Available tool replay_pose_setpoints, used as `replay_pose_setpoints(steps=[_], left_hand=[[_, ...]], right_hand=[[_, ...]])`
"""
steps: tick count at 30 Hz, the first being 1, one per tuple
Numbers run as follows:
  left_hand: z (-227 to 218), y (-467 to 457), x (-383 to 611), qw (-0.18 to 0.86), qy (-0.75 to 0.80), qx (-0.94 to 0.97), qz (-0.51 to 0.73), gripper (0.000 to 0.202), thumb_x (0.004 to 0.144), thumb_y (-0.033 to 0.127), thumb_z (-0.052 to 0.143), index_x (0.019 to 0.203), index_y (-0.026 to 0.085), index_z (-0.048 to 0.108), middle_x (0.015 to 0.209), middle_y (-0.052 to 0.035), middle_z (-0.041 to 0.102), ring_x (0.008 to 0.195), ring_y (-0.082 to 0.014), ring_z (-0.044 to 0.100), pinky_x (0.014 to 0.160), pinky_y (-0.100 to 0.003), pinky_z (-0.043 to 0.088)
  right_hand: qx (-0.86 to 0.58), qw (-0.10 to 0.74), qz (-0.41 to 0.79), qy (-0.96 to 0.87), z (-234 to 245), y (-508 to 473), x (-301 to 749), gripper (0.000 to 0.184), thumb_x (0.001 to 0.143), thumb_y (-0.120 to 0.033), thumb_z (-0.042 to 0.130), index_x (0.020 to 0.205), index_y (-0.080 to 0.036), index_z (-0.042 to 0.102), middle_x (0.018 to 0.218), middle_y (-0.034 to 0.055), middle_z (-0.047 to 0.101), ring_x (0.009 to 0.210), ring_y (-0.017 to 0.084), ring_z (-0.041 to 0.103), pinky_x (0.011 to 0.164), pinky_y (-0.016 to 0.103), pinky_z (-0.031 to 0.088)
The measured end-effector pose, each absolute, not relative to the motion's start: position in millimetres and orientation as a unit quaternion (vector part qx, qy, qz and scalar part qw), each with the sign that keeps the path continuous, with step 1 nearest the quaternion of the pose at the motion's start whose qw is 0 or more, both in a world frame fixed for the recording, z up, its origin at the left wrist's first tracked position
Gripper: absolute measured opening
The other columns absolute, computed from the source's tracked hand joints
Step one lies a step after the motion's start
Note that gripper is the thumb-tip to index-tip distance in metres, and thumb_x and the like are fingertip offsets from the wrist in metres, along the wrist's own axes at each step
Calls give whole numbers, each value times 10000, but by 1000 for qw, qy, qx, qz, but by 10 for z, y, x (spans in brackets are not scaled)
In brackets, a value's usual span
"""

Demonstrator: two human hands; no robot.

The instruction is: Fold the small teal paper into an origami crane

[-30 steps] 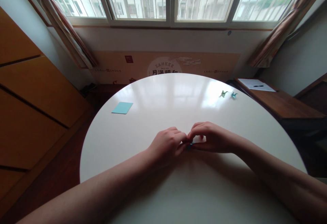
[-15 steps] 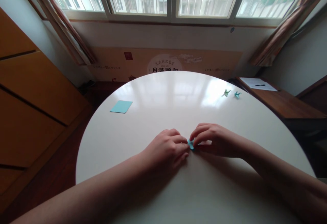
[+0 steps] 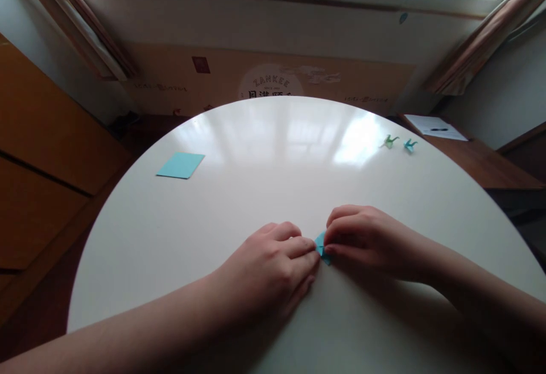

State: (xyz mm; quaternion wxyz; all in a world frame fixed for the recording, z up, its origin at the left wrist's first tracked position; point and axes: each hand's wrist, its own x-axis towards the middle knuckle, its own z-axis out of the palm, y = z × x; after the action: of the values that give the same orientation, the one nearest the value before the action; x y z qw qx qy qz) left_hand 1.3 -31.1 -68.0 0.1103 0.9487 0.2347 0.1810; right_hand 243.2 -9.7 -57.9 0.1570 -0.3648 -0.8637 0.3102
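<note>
A small folded piece of blue paper [image 3: 321,246] lies on the round white table [image 3: 256,181] near its front. My left hand [image 3: 268,269] rests curled on the table with its fingertips pinching the paper's left side. My right hand [image 3: 367,240] is curled too, fingers pressed on the paper's right side and covering most of it. Only a small blue corner shows between the two hands.
A flat light-blue paper sheet [image 3: 180,165] lies at the table's left. Two small folded paper cranes, one green [image 3: 389,141] and one blue [image 3: 410,145], stand at the back right. A wooden side desk with a paper and pen [image 3: 435,127] is at right; wooden cabinets [image 3: 38,152] at left.
The camera has tilted down, so the window has slid out of view. My hands have shifted slightly nearer and the blue paper's corner shows more between my fingertips.
</note>
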Motion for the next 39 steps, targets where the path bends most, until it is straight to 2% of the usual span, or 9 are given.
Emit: replay_pose_setpoints(steps=[4, 10, 15, 22, 26, 34, 39], left_hand=[[-663, -318, 33, 121, 247, 944, 182, 242, 1008, 224, 462, 1032, 160, 693, 1038, -66, 742, 959, -230, 624, 872, -383, 493], [-693, -317, 11, 150, 239, 941, 185, 290, 981, 255, 505, 1214, 148, 642, 1110, -70, 735, 1009, -260, 618, 899, -415, 477], [-716, -328, -14, 151, 249, 943, 160, 281, 980, 285, 526, 1202, 166, 652, 1173, -62, 713, 1054, -268, 601, 936, -432, 455], [-686, -326, -4, 163, 259, 942, 138, 266, 976, 305, 535, 1181, 188, 657, 1175, -56, 704, 1055, -264, 595, 947, -422, 442], [-669, -326, -3, 172, 260, 941, 131, 301, 975, 305, 533, 1232, 188, 637, 1178, -54, 701, 1073, -263, 590, 977, -418, 431], [-680, -319, 4, 176, 257, 940, 138, 317, 994, 299, 500, 1258, 180, 629, 1170, -54, 707, 1053, -254, 597, 974, -417, 440], [-670, -311, 14, 167, 262, 940, 140, 276, 986, 287, 521, 1201, 180, 657, 1133, -57, 715, 1033, -247, 608, 957, -400, 466]], right_hand=[[-410, 134, 301, -851, -554, -107, 2406, 52, 879, -206, 704, 840, -210, 738, 847, -4, 697, 744, 124, 637, 702, 239, 470], [-434, 110, 326, -832, -487, -114, 2369, 114, 863, -142, 667, 807, -216, 734, 830, -18, 700, 729, 110, 638, 668, 215, 464], [-460, 100, 310, -826, -497, -105, 2322, 99, 840, -149, 685, 774, -213, 724, 788, -20, 697, 693, 115, 629, 614, 214, 454], [-359, 138, 321, -865, -592, -35, 2452, 90, 897, -152, 678, 884, -213, 742, 864, 20, 714, 733, 129, 654, 677, 224, 497], [-300, 160, 328, -881, -629, -16, 2545, 126, 945, -177, 647, 957, -213, 767, 915, 56, 725, 755, 139, 666, 677, 225, 509], [-296, 150, 299, -895, -638, -35, 2545, 143, 906, -134, 680, 943, -223, 786, 919, 42, 725, 771, 139, 666, 702, 225, 504], [-293, 150, 302, -895, -641, -25, 2547, 167, 916, -130, 662, 959, -226, 791, 912, 50, 728, 765, 142, 666, 700, 229, 508]])
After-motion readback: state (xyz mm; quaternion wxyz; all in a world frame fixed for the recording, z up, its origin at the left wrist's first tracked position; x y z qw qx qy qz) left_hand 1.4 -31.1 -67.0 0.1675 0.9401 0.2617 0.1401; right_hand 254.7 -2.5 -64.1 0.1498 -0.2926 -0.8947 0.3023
